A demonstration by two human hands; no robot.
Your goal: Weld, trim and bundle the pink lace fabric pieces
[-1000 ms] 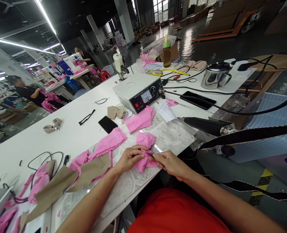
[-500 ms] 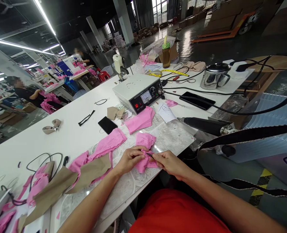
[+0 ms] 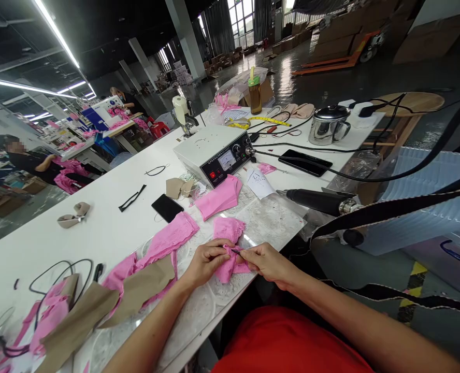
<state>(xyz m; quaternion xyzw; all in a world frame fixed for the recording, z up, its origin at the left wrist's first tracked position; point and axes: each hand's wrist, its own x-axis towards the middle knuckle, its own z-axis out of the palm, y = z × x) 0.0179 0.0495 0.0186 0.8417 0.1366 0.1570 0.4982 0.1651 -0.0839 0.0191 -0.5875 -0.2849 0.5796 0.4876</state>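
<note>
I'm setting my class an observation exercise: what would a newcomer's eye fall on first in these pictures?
Probably the crumpled bright pink fabric piece at the near edge of the long white table, pinched in the left grip while the right grip holds a thin dark tool to it. Next, likely, the pale box-shaped device with a black dial panel, standing farther back on the same table, and the plain red clothing at the bottom centre.

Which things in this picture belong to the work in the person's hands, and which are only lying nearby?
In the work:
pink cloth, pinched by the left hand
slim dark tool, held in the right hand

Seemingly just lying about:
lidded shiny mug
green-lidded bottle
yellow tape measure
</note>
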